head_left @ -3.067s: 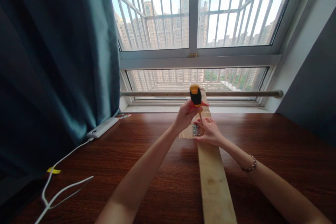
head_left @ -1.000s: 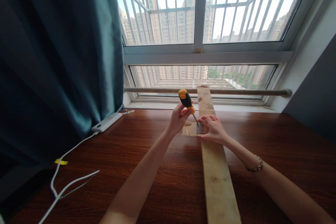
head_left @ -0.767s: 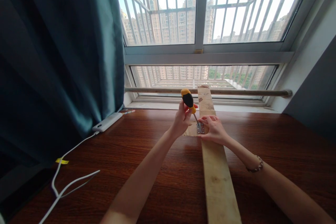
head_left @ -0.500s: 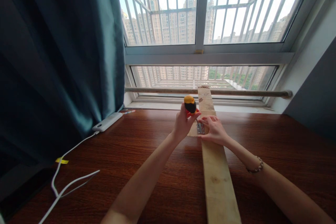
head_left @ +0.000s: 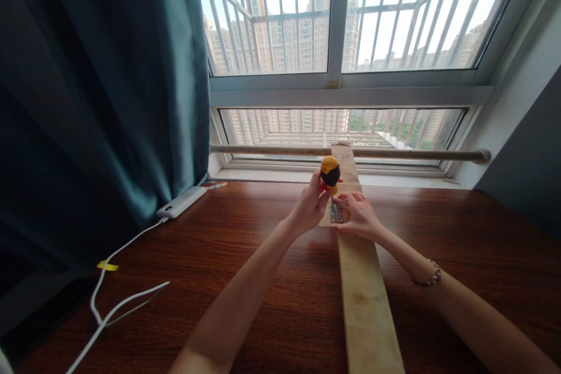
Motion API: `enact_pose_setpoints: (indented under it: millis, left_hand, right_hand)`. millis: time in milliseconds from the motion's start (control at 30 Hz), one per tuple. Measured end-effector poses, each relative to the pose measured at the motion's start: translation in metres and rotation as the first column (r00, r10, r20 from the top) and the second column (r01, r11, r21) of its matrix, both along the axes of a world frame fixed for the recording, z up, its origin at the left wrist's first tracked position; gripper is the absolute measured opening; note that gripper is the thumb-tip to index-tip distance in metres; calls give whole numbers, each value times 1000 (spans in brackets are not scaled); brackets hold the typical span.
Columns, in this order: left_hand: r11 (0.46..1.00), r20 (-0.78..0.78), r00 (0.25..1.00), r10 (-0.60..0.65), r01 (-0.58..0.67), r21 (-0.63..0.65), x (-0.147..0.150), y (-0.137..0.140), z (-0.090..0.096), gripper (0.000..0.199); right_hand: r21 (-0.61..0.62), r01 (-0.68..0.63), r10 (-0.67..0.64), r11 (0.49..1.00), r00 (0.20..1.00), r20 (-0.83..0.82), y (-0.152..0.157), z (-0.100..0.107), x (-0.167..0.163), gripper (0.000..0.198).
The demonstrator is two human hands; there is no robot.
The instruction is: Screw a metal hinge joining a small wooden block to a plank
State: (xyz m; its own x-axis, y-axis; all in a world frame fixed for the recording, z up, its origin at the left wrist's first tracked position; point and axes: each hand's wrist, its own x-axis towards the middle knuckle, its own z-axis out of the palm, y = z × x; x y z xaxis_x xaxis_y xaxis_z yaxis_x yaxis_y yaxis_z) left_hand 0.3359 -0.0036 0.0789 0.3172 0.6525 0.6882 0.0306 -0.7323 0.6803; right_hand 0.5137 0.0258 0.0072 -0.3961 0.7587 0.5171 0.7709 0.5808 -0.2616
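Observation:
A screwdriver (head_left: 330, 172) with a stubby yellow and black handle is gripped in my left hand (head_left: 310, 204). It stands nearly upright, its shaft reaching down to the upper part of a metal hinge (head_left: 336, 213). That hinge lies across a long wooden board (head_left: 362, 292) and a smaller wood piece (head_left: 325, 220) at its left side. My right hand (head_left: 360, 216) rests on the board, thumb and fingers curved around the hinge's near and far ends. Whether the tip sits in a screw is too small to make out.
The board lies on a dark red-brown wooden tabletop (head_left: 245, 269), its far end by a horizontal rail (head_left: 407, 155) below the window. A white power bank (head_left: 182, 201) with a white cable (head_left: 127, 248) lies left, beside a blue curtain (head_left: 144, 82).
The screwdriver handle has shifted right and become more upright, with my left hand moving along with it. My right hand stays at the hinge.

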Motion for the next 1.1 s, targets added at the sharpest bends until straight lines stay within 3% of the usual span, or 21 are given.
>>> enact_pose_setpoints:
  millis: [133,233,367,467,533,600,633,667,700,767,800,867,1000,1100]
  left_hand:
    - [993,55,994,-94,97,-67,1,-6,6,23]
    - [992,168,981,-93,106,-73,-2,-8,14,25]
    - [992,393,919,19,32,-123,-20,-4,30,21]
    - [947,557,815,160,33,-320,-40,8,29,14]
    - [833,516,813,268,74,-548,-51,19,14,15]
    - [611,369,845,386,66,-789,-57,29,-13,18]
    - [481,298,855,424,66,-874,-57,32,-28,17]
    - [389,263,859,438,83,-917,-56,34,-43,17]
    - [325,262,866,426,124,-938,-54,35,-57,17]
    - [259,349,876,332,271,-927,-49,32,-80,15]
    - [259,397,870,294,328,-909,-45,29,-87,15]
    - [313,443,854,273,357,-880,-40,23,-95,19]
    - [454,396,863,313,231,-861,-37,12,-88,30]
    - [519,373,873,315,171,-838,-36,10,-76,34]
  right_hand:
    - [2,-11,11,1000,1000,3,0,0,1,64]
    - [-1,-4,4,1000,1000,-5,1,0,1,65]
    - [-8,0,0,1000,1000,-5,0,-1,1,65]
    - [0,-2,2,1000,1000,-14,-1,0,1,63]
    - [4,5,-4,1000,1000,-20,-2,0,1,64]
    - [3,7,-7,1000,1000,-19,-2,0,1,64]
    - [1,7,-6,1000,1000,-19,-2,0,1,64]
    - [-1,6,-6,1000,1000,-18,-2,0,1,65]
    - [-3,6,-6,1000,1000,-19,-2,0,1,65]
    - [-2,5,-5,1000,1000,-22,-2,0,1,65]
    - [0,3,-3,1000,1000,-23,-2,0,0,65]
    - [5,0,0,1000,1000,-19,-2,-1,1,65]
    - [14,-10,11,1000,1000,-18,-1,-2,3,70]
    - [69,-32,39,997,995,-96,-3,-4,5,68]
